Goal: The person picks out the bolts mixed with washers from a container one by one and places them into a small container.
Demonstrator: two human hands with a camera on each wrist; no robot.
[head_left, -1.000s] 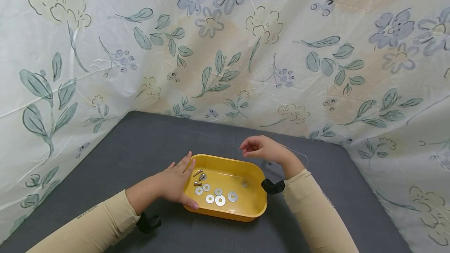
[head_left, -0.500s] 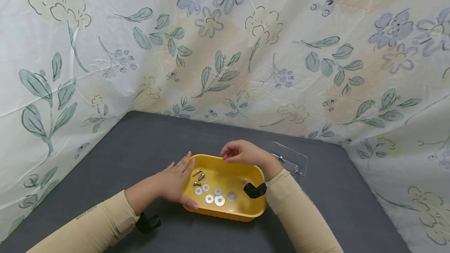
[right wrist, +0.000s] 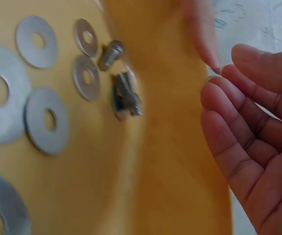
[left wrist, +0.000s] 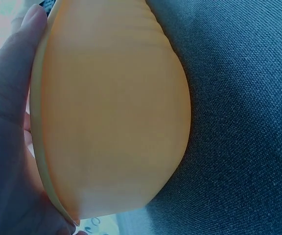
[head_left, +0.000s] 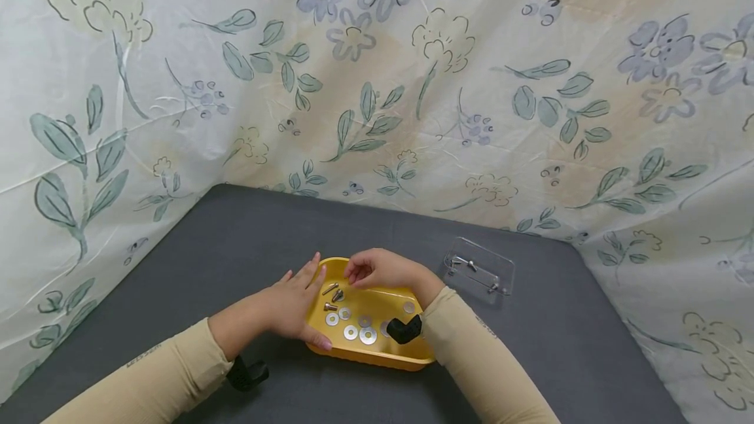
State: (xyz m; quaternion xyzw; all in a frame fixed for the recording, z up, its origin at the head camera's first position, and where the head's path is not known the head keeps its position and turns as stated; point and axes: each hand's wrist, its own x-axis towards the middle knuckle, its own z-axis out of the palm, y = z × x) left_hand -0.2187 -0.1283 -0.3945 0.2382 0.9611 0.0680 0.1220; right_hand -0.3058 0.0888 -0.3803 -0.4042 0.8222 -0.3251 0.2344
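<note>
Left hand (head_left: 292, 306): flat, steadying yellow tray (head_left: 412, 358) | Right hand (head_left: 377, 269): loosely curled, empty, over bolts (head_left: 333, 293) | Advice: pinch 1 bolt head cleanly, clear of washers (head_left: 359, 331).

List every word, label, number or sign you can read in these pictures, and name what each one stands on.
Left sleeve: a small dark print near the cuff, too small and blurred to read.
Right sleeve: a faint mark, not readable.
Yellow tray, washers, clear plastic box: no text seen.

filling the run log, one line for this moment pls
left hand rests on yellow tray | right hand empty, over bolts | washers in tray
</note>
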